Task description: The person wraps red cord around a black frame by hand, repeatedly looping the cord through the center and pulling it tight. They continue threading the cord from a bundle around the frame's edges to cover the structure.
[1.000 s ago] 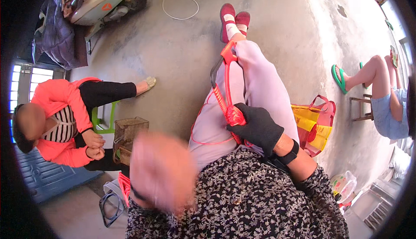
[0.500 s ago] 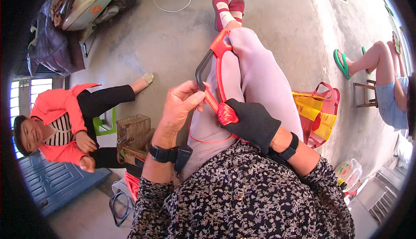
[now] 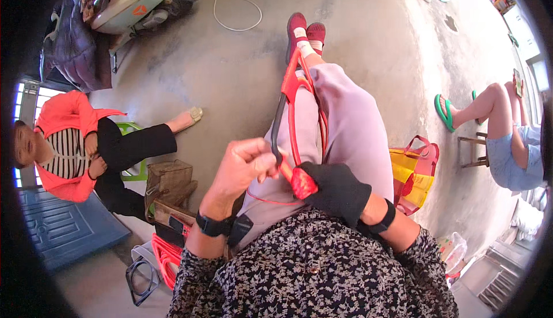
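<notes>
Across my lap lies a long loop-shaped frame (image 3: 277, 123), black and bare along its left side and red elsewhere. Its far tip reaches beyond my knees toward my shoes. My left hand (image 3: 249, 162), bare with a black wrist strap, pinches the frame's left side, where the black meets a red wrapped stretch. In my right hand (image 3: 339, 190), in a black glove, is a small bundle of red cord (image 3: 303, 184), pressed against the near end of the frame. A thin red strand curves over my left thigh. The glove hides part of the bundle.
At the left a person in a coral jacket (image 3: 69, 181) sits beside a brown box (image 3: 170, 182). Coils of red cord (image 3: 166, 260) lie by my left elbow. A red and yellow bag (image 3: 415, 174) stands at my right. Another person sits on a wooden stool (image 3: 473, 151).
The view has shifted, showing more floor ahead. My left hand's fingers have curled in closer to the black side. The frame points straighter away from me. The seated person's hands have come together.
</notes>
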A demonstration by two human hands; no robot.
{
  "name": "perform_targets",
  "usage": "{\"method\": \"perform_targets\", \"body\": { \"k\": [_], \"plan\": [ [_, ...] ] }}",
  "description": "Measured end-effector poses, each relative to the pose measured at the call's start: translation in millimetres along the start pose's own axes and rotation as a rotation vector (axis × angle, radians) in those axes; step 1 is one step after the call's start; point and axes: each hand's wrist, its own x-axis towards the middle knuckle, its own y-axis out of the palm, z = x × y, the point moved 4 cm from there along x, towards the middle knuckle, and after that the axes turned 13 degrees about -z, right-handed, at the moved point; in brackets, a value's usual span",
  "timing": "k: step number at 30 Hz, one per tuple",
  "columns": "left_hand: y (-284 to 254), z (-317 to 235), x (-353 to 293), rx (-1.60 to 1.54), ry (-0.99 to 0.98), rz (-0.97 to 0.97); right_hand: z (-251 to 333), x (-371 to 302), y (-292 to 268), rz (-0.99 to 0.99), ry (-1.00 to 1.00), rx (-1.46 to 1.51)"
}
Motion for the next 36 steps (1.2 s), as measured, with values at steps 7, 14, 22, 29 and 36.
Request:
{"method": "perform_targets", "body": {
  "k": [7,14,22,29,36],
  "plan": [
    [26,39,5,0.009,-0.114,0.087,-44,8,14,-0.003,0.105,-0.237],
    [26,32,5,-0.014,-0.049,0.031,-42,8,13,-0.036,0.212,-0.139],
    [30,25,-3,-0.006,0.048,-0.028,-15,0,5,-0.121,0.244,-0.122],
    [19,22,-12,0.019,-0.049,-0.102,-19,1,7,-0.134,0.187,-0.163],
    [-6,17,-52,-0.044,-0.229,0.428,-34,-19,-94,-0.613,0.385,0.964]
  ]
}}
